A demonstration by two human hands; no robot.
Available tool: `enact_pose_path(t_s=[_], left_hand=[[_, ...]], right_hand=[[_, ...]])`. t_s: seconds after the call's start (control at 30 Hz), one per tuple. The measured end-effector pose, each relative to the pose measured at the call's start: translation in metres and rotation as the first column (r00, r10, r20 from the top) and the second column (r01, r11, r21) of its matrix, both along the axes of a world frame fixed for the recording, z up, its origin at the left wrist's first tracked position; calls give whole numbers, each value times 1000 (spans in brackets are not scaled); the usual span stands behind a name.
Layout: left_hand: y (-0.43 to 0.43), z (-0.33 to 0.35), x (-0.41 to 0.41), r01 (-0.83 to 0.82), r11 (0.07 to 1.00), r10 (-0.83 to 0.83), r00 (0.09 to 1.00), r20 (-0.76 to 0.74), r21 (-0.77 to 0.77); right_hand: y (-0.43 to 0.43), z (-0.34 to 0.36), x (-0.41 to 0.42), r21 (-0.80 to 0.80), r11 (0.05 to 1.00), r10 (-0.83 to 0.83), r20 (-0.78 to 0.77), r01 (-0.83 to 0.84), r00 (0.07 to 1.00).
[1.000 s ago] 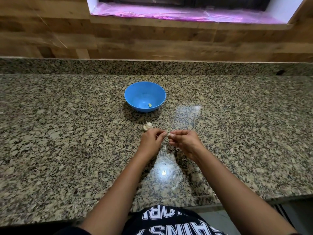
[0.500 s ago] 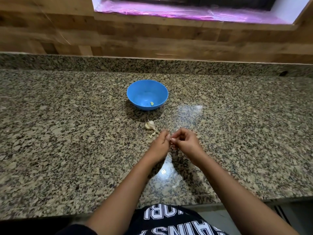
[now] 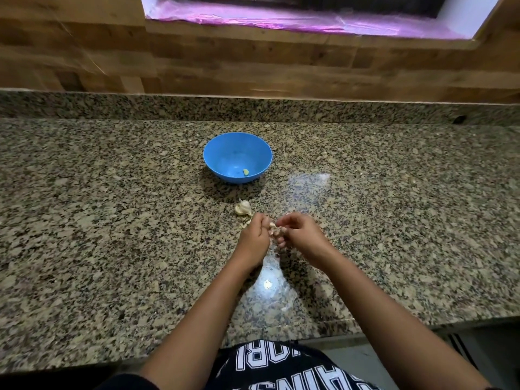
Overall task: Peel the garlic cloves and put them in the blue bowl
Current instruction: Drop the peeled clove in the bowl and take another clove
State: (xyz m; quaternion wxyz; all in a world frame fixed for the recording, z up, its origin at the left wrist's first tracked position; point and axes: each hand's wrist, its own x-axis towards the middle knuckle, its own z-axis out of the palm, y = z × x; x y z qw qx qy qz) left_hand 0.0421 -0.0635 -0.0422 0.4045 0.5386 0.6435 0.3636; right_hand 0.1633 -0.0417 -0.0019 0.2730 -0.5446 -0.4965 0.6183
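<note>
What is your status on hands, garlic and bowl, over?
Left hand and right hand pinch one garlic clove between them. Blue bowl holds one peeled clove. Garlic bulb lies on counter between hands and bowl.

**Granite kitchen counter below a wood-panelled wall**

In front of you runs a wide counter (image 3: 112,220) of speckled granite in brown, black and cream, polished enough to reflect light. A bright round glare (image 3: 267,284) lies on it near your edge, with a paler sheen (image 3: 306,187) farther back. Along the rear, a low upstand (image 3: 337,111) of the same granite meets a wall (image 3: 253,68) of mixed brown wooden planks. High in that wall is a window recess (image 3: 309,2). Wrinkled pink-purple film (image 3: 281,22) covers its sill, and its right side is white. At lower right, past the counter's edge, you see grey floor (image 3: 365,358).
</note>
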Motion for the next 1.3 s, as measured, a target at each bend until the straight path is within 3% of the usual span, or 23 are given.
enact_pose_path(t_s=[0.1, 0.23, 0.47, 0.5, 0.57, 0.63, 0.7, 0.83, 0.93, 1.2, 1.3], left_hand=[[2, 4, -2, 27, 999, -25, 993, -114, 21], [-2, 5, -1, 61, 997, -54, 989, -138, 48], [-9, 9, 6, 35, 998, -32, 997, -70, 46], [-8, 10, 8, 26, 999, -24, 998, -57, 37], [-4, 10, 10, 5, 1000, -6, 1000, -24, -16], [1, 9, 10, -6, 995, 12, 998, 65, -95], [3, 9, 10, 9, 989, 16, 986, 168, -148], [0, 15, 5, 22, 973, 99, 858, 504, -229], [0, 18, 1, 9, 976, 118, 815, 567, -217], [2, 20, -4, -58, 974, 191, 729, 657, -219], [1, 22, -4, -66, 968, 222, 668, 711, -240]], right_hand=[[1, 2, -3, 89, 989, 103, 190, -122, 976], [0, 5, -6, 166, 964, 127, 405, -209, 906], [1, 8, 0, -75, 996, 48, 7, -47, 999], [0, 7, -1, -55, 998, 18, 8, -18, 1000], [-4, 2, -4, 85, 996, -22, 156, 8, 988], [-8, -5, -7, 288, 956, -53, 368, -60, 928], [-9, -9, -7, 386, 915, -71, 431, -113, 899], [-5, -11, -1, 254, 965, -112, 188, 62, 976], [-4, -7, 3, 154, 981, -120, 20, 115, 993], [-5, -3, 6, 250, 964, -108, 77, 85, 991], [-5, 1, 7, 195, 975, -107, -13, 108, 994]])
